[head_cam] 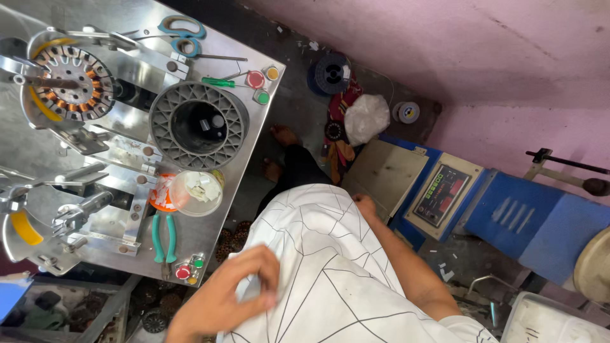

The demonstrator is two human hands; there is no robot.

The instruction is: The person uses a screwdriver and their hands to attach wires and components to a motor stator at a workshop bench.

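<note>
Both hands (232,298) rest against the person's white shirt (330,267)

White shirt (330,267) with thin black lines; teal-handled pliers (164,238); pink wall (445,44); blue cabinet (534,222).

On the metal bench (251,136) stand a grey ribbed spool (198,125), teal-handled pliers (164,238) nearer, blue-handled scissors (181,35) at the far edge, and a green screwdriver (218,82). Right, a blue machine (537,225).
</note>
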